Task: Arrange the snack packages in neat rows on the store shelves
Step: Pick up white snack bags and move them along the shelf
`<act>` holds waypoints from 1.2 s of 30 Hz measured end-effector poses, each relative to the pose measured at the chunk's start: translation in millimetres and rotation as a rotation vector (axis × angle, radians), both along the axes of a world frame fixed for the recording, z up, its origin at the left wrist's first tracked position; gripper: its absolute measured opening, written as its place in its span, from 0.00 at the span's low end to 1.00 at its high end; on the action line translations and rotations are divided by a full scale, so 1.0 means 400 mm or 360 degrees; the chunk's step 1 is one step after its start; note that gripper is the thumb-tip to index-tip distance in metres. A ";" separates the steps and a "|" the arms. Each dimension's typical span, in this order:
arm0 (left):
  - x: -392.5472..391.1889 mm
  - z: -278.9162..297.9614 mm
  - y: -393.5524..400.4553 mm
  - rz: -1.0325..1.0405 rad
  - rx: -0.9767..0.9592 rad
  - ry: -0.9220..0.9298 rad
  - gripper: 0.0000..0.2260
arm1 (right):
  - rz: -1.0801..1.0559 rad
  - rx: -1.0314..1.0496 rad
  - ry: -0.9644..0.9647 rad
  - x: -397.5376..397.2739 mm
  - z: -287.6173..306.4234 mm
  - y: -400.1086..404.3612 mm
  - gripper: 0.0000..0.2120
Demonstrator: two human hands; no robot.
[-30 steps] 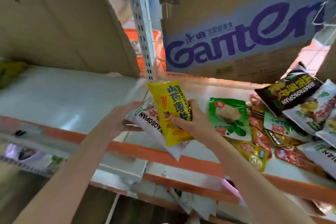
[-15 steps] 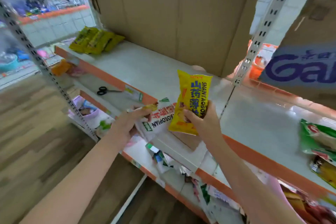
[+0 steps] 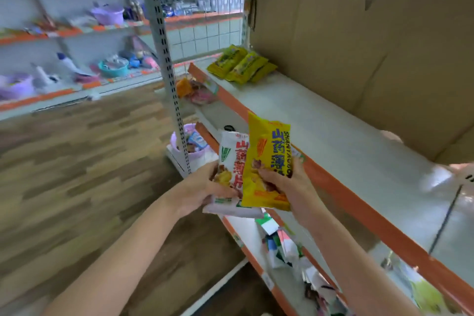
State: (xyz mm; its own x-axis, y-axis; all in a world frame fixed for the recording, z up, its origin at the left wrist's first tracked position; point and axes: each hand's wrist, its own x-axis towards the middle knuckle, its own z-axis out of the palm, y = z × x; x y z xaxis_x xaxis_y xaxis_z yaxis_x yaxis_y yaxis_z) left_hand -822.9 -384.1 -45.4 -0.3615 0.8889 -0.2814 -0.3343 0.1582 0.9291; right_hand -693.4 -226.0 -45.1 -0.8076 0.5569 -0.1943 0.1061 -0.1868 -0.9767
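My right hand grips a yellow snack package with blue lettering, held upright in front of the shelf edge. My left hand holds a white snack package with red lettering, tucked just behind and left of the yellow one. Both are off the white shelf, which has an orange front lip. A row of yellow-green packages lies at the shelf's far end.
Brown cardboard backs the shelf. A perforated metal upright stands left of it. A lower shelf holds loose packets and paper tags. A purple basin sits low by the upright. Wooden floor and another stocked rack lie to the left.
The view has swung left along the shelf; the pile of packages on the right is out of view. Both hands raised their packages upright and brought them side by side.
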 end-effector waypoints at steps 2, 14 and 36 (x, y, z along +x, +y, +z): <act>-0.023 -0.008 -0.007 0.0108 0.0039 -0.0124 0.25 | 0.0071 0.0077 -0.0092 -0.052 -0.006 -0.012 0.24; -0.250 -0.014 0.061 0.0799 -0.0129 0.0055 0.16 | 0.0183 0.0315 -0.0046 -0.378 -0.055 0.080 0.30; -0.553 -0.010 0.599 0.0311 -0.0488 0.0602 0.31 | -0.0298 0.0393 -0.0325 -0.538 -0.088 0.513 0.25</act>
State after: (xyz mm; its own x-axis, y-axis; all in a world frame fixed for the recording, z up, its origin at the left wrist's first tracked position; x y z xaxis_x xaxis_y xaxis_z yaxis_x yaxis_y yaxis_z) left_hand -1044.2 -144.7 -49.5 -0.6390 0.6922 -0.3356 -0.0346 0.4100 0.9114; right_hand -908.7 -20.8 -80.3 -0.6456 0.7416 -0.1821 0.2899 0.0174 -0.9569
